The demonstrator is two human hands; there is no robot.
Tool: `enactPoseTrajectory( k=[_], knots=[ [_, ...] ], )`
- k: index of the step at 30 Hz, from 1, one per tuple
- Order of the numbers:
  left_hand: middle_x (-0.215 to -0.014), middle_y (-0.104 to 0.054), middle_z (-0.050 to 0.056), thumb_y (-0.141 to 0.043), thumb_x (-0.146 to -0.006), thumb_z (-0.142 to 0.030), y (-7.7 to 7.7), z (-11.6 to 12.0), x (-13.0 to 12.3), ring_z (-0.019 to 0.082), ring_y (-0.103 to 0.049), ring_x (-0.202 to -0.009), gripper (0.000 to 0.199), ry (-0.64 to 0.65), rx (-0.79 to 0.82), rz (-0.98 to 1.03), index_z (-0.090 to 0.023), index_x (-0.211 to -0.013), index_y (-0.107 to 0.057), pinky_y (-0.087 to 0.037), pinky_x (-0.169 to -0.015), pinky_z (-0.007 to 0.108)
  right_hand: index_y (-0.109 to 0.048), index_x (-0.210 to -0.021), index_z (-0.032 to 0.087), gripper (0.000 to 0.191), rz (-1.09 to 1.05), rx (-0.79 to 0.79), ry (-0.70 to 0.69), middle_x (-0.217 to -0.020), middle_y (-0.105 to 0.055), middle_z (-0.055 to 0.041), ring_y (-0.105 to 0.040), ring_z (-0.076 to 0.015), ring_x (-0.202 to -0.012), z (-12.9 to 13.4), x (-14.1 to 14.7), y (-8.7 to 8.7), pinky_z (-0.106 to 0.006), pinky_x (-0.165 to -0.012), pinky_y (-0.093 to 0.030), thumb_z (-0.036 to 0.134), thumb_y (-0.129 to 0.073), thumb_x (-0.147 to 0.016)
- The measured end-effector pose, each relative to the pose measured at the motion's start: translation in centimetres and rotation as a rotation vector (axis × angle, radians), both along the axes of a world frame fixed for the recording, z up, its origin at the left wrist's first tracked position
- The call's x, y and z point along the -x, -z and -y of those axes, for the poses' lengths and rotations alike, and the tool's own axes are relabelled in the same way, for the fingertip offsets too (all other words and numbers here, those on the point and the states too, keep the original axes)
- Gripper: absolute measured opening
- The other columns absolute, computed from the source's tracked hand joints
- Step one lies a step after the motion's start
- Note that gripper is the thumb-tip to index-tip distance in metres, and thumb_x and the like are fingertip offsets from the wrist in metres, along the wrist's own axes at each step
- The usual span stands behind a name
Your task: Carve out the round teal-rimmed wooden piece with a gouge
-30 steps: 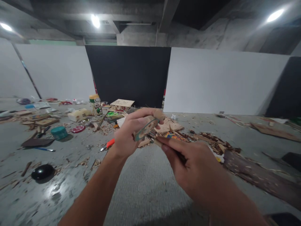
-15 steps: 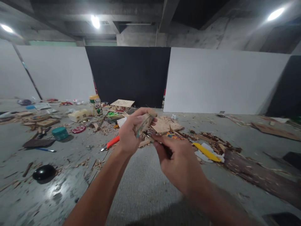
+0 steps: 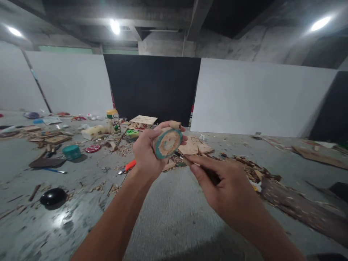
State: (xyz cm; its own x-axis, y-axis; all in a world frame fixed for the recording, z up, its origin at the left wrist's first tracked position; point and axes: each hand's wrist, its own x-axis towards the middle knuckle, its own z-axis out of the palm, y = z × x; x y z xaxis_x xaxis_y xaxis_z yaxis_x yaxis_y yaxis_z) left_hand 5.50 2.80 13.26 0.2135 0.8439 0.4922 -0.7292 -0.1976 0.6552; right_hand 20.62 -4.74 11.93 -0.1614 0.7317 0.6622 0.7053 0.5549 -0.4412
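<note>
Near the centre, my left hand (image 3: pixel 146 152) is wrapped round a round wooden piece (image 3: pixel 168 143). The piece has a teal painted ring round a bare wood middle, and a small stub stands at its top. My right hand (image 3: pixel 220 177) is closed on a thin paintbrush (image 3: pixel 182 156), whose dark tip points left at the lower right edge of the piece. Whether the tip touches the wood I cannot tell. Most of the handle is hidden in my fingers.
On the floor at left are a teal jar (image 3: pixel 71 152), a red lid (image 3: pixel 92 148), a black rounded object (image 3: pixel 53 197) and a yellow-capped bottle (image 3: pixel 113 121). An orange cutter (image 3: pixel 131 165) lies beside my left wrist. Bark (image 3: pixel 301 206) and shavings spread at right.
My left hand has turned the wooden piece so its painted ring faces me. My right hand has moved right with the brush, away from the piece, and now covers much of the yellow tool.
</note>
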Motion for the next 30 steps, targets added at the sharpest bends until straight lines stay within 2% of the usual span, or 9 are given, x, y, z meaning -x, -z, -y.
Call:
enactPoseTrajectory(
  k=[4, 7, 13, 18, 20, 21, 24, 26, 30],
  knots=[
    [-0.087, -0.072, 0.008, -0.049, -0.074, -0.033, 0.1, 0.3, -0.1, 0.021, -0.07, -0.075, 0.031, 0.021, -0.023, -0.029, -0.014, -0.084, -0.071, -0.058, -0.076, 0.033, -0.078, -0.108, 0.022, 0.031, 0.043, 0.048, -0.019, -0.08, -0.08, -0.0019, -0.063, -0.014, -0.05, 0.3, 0.2, -0.1, -0.026, -0.048, -0.044, 0.018, -0.054, -0.089],
    [-0.09, -0.071, 0.008, -0.051, -0.075, -0.035, 0.4, 0.3, -0.1, 0.021, -0.069, -0.078, 0.031, 0.014, -0.075, -0.053, -0.014, -0.087, -0.072, -0.057, -0.077, 0.032, -0.078, -0.11, 0.022, 0.032, 0.058, 0.067, -0.016, -0.07, -0.077, -0.0009, -0.053, -0.0124, -0.042, 0.6, 0.2, -0.1, -0.026, -0.044, -0.04, 0.019, -0.054, -0.089],
    [-0.09, -0.071, 0.007, -0.054, -0.077, -0.036, 0.8, 0.4, -0.1, 0.022, -0.067, -0.082, 0.03, -0.006, -0.155, -0.143, -0.018, -0.088, -0.074, -0.053, -0.078, 0.034, -0.079, -0.109, 0.021, 0.032, 0.051, 0.123, -0.026, -0.056, -0.067, 0.0004, -0.048, -0.013, -0.042, 0.7, 0.2, -0.3, -0.026, -0.042, -0.035, 0.022, -0.053, -0.09],
    [-0.08, -0.068, 0.008, -0.057, -0.07, -0.04, 0.5, 0.6, -0.3, 0.024, -0.064, -0.077, 0.031, -0.012, -0.125, -0.186, -0.016, -0.084, -0.07, -0.051, -0.072, 0.035, -0.079, -0.106, 0.022, 0.03, -0.073, 0.215, -0.123, -0.076, -0.074, -0.0024, -0.064, -0.0161, -0.065, 0.4, 0.6, -0.3, -0.028, -0.061, -0.049, 0.019, -0.053, -0.09],
    [-0.081, -0.068, 0.008, -0.057, -0.07, -0.04, 0.3, 0.7, -0.2, 0.023, -0.063, -0.077, 0.032, -0.05, -0.125, -0.16, -0.016, -0.086, -0.07, -0.051, -0.073, 0.035, -0.079, -0.102, 0.019, 0.028, -0.166, 0.218, -0.146, -0.071, -0.069, -0.0027, -0.064, -0.0168, -0.069, 0.2, 1.0, -0.1, -0.028, -0.063, -0.049, 0.019, -0.054, -0.089],
    [-0.081, -0.067, 0.008, -0.057, -0.071, -0.041, 0.3, 0.7, -0.1, 0.023, -0.063, -0.077, 0.032, -0.068, -0.131, -0.155, -0.016, -0.086, -0.07, -0.051, -0.072, 0.035, -0.078, -0.101, 0.018, 0.027, -0.221, 0.24, -0.164, -0.065, -0.064, -0.0016, -0.061, -0.0159, -0.064, 0.0, 1.1, 0.0, -0.027, -0.059, -0.047, 0.019, -0.054, -0.088],
    [-0.081, -0.067, 0.008, -0.057, -0.072, -0.041, 0.3, 0.6, 0.2, 0.022, -0.063, -0.076, 0.033, -0.088, -0.156, -0.162, -0.015, -0.089, -0.07, -0.05, -0.068, 0.033, -0.075, -0.103, 0.014, 0.027, -0.435, 0.455, -0.29, -0.053, -0.044, 0.0059, -0.037, -0.0089, -0.043, -0.6, 1.4, 0.4, -0.022, -0.04, -0.03, 0.024, -0.056, -0.087],
    [-0.08, -0.067, 0.008, -0.057, -0.073, -0.042, 0.4, 0.5, 0.4, 0.022, -0.063, -0.075, 0.034, -0.08, -0.179, -0.164, -0.015, -0.09, -0.071, -0.05, -0.065, 0.031, -0.072, -0.105, 0.013, 0.028, -0.581, 0.615, -0.379, -0.052, -0.038, 0.0089, -0.023, -0.0059, -0.038, -1.0, 1.3, 0.7, -0.02, -0.035, -0.017, 0.029, -0.059, -0.085],
    [-0.08, -0.068, 0.009, -0.058, -0.074, -0.043, 0.5, 0.4, 0.6, 0.022, -0.064, -0.072, 0.035, -0.05, -0.175, -0.165, -0.015, -0.091, -0.071, -0.05, -0.06, 0.03, -0.068, -0.102, 0.017, 0.028, -0.79, 0.795, -0.439, -0.049, -0.038, 0.0109, -0.018, -0.0042, -0.037, -1.4, 1.2, 1.1, -0.019, -0.034, -0.01, 0.036, -0.066, -0.081]
  ],
)
